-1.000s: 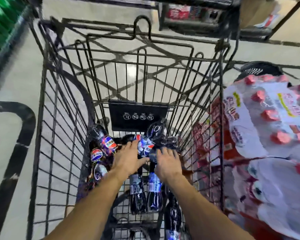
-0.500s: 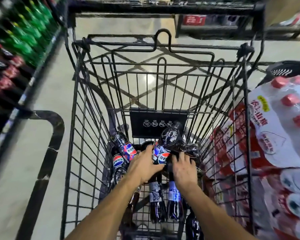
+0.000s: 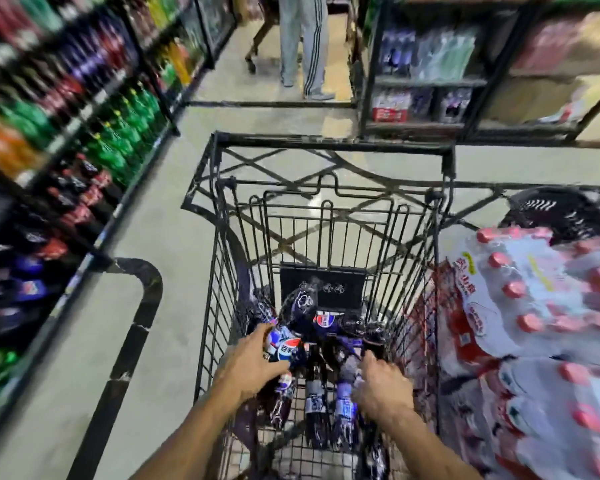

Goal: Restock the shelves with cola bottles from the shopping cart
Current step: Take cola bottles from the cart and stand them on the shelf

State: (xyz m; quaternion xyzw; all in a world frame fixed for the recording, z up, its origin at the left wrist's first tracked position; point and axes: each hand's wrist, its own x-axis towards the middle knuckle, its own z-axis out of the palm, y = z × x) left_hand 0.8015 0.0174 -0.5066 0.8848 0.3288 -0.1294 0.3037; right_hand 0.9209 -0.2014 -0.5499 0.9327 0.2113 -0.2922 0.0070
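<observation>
Several dark cola bottles point(image 3: 315, 405), blue labels, jumbled.

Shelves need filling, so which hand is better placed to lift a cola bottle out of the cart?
Probably left: the left hand curls round a labelled cola bottle, nearer the drinks shelves; the right hand sits on the far side.
</observation>
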